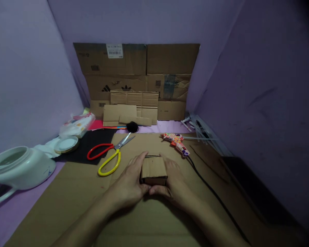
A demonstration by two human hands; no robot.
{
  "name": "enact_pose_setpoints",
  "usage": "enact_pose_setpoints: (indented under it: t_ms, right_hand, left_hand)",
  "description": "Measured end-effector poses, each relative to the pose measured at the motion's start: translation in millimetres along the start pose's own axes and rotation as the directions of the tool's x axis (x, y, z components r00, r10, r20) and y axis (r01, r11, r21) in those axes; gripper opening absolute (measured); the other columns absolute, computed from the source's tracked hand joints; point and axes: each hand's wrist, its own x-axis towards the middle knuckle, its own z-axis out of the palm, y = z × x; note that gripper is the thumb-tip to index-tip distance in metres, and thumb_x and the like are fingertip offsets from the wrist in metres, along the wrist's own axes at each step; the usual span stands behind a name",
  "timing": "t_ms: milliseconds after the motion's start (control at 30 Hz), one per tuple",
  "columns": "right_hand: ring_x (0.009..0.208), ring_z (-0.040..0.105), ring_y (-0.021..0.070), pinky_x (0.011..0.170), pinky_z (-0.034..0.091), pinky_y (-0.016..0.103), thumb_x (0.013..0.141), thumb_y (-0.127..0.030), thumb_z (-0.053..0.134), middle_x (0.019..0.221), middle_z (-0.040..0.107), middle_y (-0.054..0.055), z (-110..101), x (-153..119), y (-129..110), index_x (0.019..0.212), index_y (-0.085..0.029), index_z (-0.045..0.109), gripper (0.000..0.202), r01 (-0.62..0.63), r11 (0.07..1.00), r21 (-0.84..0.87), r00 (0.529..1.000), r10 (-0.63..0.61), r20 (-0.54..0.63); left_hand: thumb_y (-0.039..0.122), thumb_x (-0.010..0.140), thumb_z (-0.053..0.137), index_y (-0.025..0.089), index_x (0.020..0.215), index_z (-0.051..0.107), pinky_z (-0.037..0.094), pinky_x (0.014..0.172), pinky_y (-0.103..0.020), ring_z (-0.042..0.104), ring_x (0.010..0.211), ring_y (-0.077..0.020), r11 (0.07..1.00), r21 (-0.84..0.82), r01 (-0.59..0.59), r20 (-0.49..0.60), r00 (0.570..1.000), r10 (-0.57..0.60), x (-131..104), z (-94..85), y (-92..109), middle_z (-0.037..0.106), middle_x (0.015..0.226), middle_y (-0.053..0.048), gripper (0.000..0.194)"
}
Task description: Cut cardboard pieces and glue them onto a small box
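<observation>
A small cardboard box (154,167) sits on the large cardboard sheet (134,216) in front of me, with dark lines along some of its edges. My left hand (134,178) is closed against its left side, thumb at the near face. From the right, my right hand (173,180) grips the opposite side, its thumb almost meeting the left one. Scissors (115,151) with one red and one yellow handle lie partly open beyond my left hand. Past my right hand rests a flower-patterned glue gun (176,142), a glue stick behind it and its black cord running toward me.
At left stand a white teapot-like pot (38,169) and a round lid (66,144), near black paper (92,137) and a plastic bag (78,125). Black yarn (132,127) and cardboard pieces (134,99) are at the back. Glue sticks (203,132) and a dark flat object (257,188) lie right.
</observation>
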Motion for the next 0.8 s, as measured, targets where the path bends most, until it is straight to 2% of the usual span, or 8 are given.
enact_pose_setpoints:
  t_ms: [133,233,300,400,500,567,700,800]
  right_hand:
    - [0.128,0.038,0.0378,0.096,0.042,0.054,0.066,-0.063,0.064,0.141,0.032,0.023,5.9,-3.8,5.7,0.145,-0.022,-0.006,0.114,0.139,0.990,0.030,0.985,-0.135,-0.109]
    - [0.134,0.030,0.0364,0.096,0.043,0.052,0.069,-0.060,0.063,0.149,0.018,0.017,3.9,-3.6,6.0,0.144,-0.033,0.007,0.097,0.215,0.974,0.069,0.972,-0.206,-0.115]
    - [0.134,0.030,0.0357,0.098,0.041,0.051,0.069,-0.060,0.062,0.148,0.021,0.015,0.8,-2.8,3.7,0.138,-0.035,0.024,0.083,0.204,0.971,0.121,0.976,-0.193,-0.097]
    - [0.136,0.026,0.0330,0.103,0.035,0.051,0.076,-0.064,0.051,0.145,0.027,0.017,-3.1,-2.0,-3.0,0.127,-0.027,0.035,0.065,0.080,0.966,0.246,0.996,-0.068,-0.056]
    - [0.137,0.025,0.0255,0.108,0.028,0.048,0.091,-0.057,0.026,0.145,0.028,0.016,-5.3,-2.4,-10.0,0.127,-0.024,0.031,0.049,-0.094,0.925,0.367,0.995,0.092,0.025]
    - [0.137,0.026,0.0217,0.109,0.025,0.044,0.094,-0.051,0.021,0.144,0.029,0.013,-7.0,-3.1,-12.0,0.127,-0.025,0.030,0.043,-0.150,0.897,0.415,0.989,0.128,0.080]
    - [0.135,0.030,0.0224,0.109,0.026,0.043,0.093,-0.056,0.023,0.142,0.032,0.011,-13.1,-3.5,-8.8,0.126,-0.026,0.030,0.045,-0.161,0.841,0.517,0.984,0.099,0.145]
    - [0.139,0.019,0.0289,0.110,0.021,0.048,0.078,-0.073,0.038,0.148,0.020,0.016,-18.8,-1.1,-5.7,0.130,-0.023,0.028,0.073,-0.081,0.835,0.544,0.982,-0.028,0.188]
  left_hand:
    - [0.014,0.062,0.067,0.016,0.139,0.029,0.031,0.108,-0.042,0.038,0.129,-0.0267,0.999,-0.041,0.005,-0.011,1.000,-0.005,1.4,2.0,-0.8,0.041,0.139,-0.012,0.085]
    - [0.015,0.063,0.065,0.016,0.138,0.030,0.028,0.109,-0.046,0.035,0.131,-0.0282,1.000,-0.009,0.028,-0.005,1.000,-0.029,2.8,-0.7,4.3,0.038,0.142,-0.013,0.083]
    - [0.016,0.064,0.065,0.015,0.138,0.030,0.027,0.109,-0.047,0.034,0.132,-0.0281,0.998,0.011,0.055,0.009,0.998,-0.055,3.7,-3.0,8.8,0.037,0.143,-0.014,0.081]
    - [0.022,0.065,0.069,0.012,0.139,0.027,0.028,0.109,-0.044,0.033,0.132,-0.0282,0.996,-0.003,0.086,0.022,0.996,-0.086,5.3,-4.1,13.3,0.035,0.144,-0.016,0.086]
    - [0.021,0.065,0.069,0.011,0.143,0.017,0.027,0.110,-0.043,0.028,0.135,-0.0283,0.993,-0.043,0.112,0.028,0.993,-0.111,6.2,-1.9,13.5,0.027,0.148,-0.016,0.095]
    - [0.015,0.065,0.067,0.013,0.145,0.011,0.024,0.111,-0.042,0.024,0.137,-0.0269,0.994,-0.061,0.095,0.033,0.995,-0.093,6.1,0.0,11.7,0.023,0.150,-0.014,0.097]
    - [0.013,0.066,0.065,0.017,0.144,0.016,0.022,0.112,-0.040,0.024,0.136,-0.0237,0.999,-0.038,0.013,0.031,0.999,-0.012,5.0,1.2,8.6,0.028,0.148,-0.010,0.093]
    - [0.014,0.067,0.066,0.016,0.144,0.018,0.023,0.112,-0.039,0.025,0.137,-0.0235,0.999,-0.013,0.038,0.037,0.999,-0.037,4.5,-1.5,9.1,0.027,0.149,-0.011,0.091]
